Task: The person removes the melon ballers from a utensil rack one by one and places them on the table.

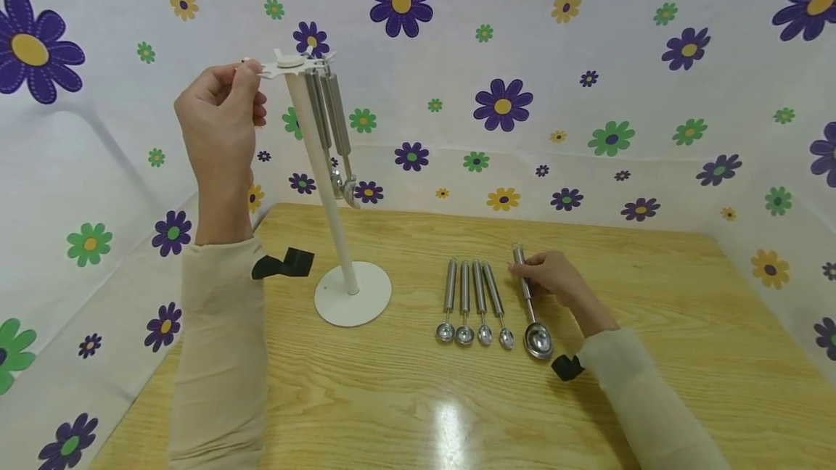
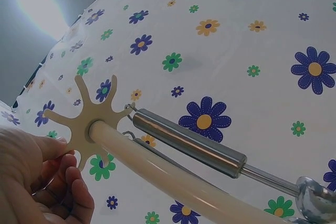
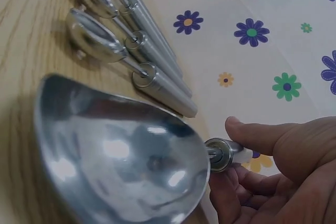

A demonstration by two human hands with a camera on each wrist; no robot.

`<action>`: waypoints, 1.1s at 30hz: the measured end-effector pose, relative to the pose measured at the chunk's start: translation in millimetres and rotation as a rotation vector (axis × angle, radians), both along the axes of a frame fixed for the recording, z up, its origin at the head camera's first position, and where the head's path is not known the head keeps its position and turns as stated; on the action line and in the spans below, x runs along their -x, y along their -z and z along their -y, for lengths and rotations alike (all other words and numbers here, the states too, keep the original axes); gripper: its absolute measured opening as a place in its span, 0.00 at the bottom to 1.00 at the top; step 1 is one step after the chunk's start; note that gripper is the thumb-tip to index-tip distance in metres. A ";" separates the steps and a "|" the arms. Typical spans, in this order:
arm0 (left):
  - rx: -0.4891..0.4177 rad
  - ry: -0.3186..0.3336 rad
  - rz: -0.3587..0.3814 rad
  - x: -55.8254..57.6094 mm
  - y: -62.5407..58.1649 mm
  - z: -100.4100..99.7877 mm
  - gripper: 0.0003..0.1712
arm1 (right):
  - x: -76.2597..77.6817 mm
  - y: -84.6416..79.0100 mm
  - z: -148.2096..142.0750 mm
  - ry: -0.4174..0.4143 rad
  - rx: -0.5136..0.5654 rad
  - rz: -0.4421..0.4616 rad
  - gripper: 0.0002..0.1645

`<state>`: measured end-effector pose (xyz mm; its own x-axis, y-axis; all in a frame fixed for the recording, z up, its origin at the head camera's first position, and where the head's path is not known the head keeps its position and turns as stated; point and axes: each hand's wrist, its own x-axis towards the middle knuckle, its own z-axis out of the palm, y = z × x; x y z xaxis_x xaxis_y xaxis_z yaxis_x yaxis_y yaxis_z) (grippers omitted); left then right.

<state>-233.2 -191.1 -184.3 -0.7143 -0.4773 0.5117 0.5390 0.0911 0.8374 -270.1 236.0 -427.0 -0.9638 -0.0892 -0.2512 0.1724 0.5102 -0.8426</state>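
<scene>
My left hand pinches one prong of the star-shaped top of a white utensil stand between thumb and fingers. From other prongs hang two metal-handled utensils; the nearer one has a rounded, shiny head, and the other is partly hidden behind the pole. At the table's right side my right hand grips the steel handle of an ice cream scoop. Its wide bowl faces up and fills much of the right wrist view, with thumb and fingers on either side of the handle.
Left of the scoop, several smaller steel scoops lie side by side, bowls toward me. The stand's round white base rests on the wooden table. A flower-patterned cloth hangs behind and at both sides.
</scene>
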 end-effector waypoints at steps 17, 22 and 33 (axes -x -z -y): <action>-0.006 -0.004 0.001 0.7 1.9 0.5 0.10 | 2.0 14.5 3.7 0.016 -0.117 -0.070 0.20; -0.004 -0.006 -0.002 1.4 1.6 0.8 0.09 | 0.6 13.4 5.2 0.017 -0.130 -0.084 0.19; -0.003 -0.003 0.001 1.4 2.2 -0.1 0.10 | -3.6 9.8 4.6 0.019 -0.154 -0.088 0.27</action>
